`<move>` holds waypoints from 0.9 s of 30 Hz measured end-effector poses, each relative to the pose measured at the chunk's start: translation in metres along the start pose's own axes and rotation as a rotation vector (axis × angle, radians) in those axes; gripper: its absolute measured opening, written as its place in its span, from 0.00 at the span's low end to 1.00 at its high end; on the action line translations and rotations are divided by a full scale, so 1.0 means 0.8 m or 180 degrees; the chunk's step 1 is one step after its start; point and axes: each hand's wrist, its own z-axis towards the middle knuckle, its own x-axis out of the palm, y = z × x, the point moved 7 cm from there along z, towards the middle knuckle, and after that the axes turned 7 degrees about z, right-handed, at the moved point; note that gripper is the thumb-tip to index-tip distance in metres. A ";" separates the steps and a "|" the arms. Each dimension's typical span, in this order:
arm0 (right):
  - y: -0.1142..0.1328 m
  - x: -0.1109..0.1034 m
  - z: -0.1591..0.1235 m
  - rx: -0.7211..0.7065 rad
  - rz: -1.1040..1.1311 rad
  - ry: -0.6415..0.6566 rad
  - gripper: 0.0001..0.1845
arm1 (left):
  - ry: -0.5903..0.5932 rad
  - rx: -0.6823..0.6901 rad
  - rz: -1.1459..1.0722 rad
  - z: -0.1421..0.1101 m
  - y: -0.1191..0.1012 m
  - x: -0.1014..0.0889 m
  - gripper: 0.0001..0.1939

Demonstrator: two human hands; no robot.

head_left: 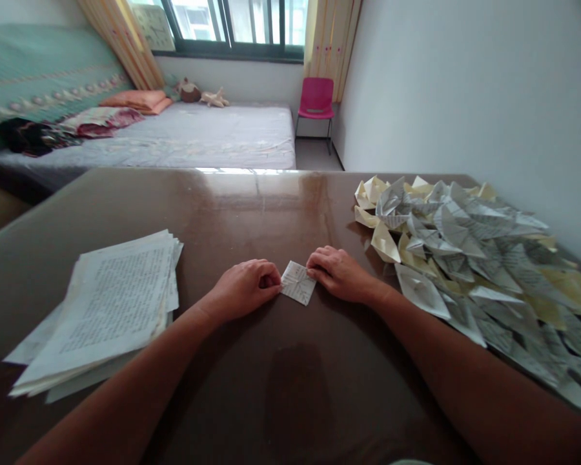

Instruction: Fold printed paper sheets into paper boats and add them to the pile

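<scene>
A small folded paper square [297, 284] with writing on it lies between my hands over the brown table. My left hand [249, 285] is closed, its thumb and fingers pinching the square's left corner. On the opposite side, my right hand [336, 272] is closed as well, with its fingertips gripping the upper right edge. To the left is a stack of written paper sheets [121, 297], its edges uneven. A large heap of folded paper boats [455, 232], white and yellowish, covers the right side of the table.
The glossy brown table [252, 213] reaches toward a bed [213, 135] with pillows, cloth and soft toys on it. A pink chair [316, 97] stands beyond, near the window. A white wall [445, 84] runs along the right.
</scene>
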 end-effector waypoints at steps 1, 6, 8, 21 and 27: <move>0.001 0.000 0.000 0.0046 -0.0040 -0.0002 0.09 | -0.0010 -0.0030 0.0033 -0.001 0.001 0.000 0.07; 0.009 -0.001 -0.001 0.0262 -0.0383 -0.0143 0.13 | -0.0154 -0.0151 0.0428 -0.004 -0.001 -0.002 0.13; 0.013 -0.001 -0.001 0.0329 -0.0515 -0.0183 0.14 | -0.0219 -0.0165 0.0637 -0.005 -0.004 -0.002 0.14; 0.018 0.000 -0.002 0.0445 -0.0715 -0.0258 0.13 | -0.0621 0.0728 0.1095 -0.013 -0.050 0.001 0.11; 0.007 -0.005 -0.004 0.0403 -0.0327 -0.0345 0.12 | -0.0442 0.0842 0.0094 -0.005 -0.030 0.002 0.11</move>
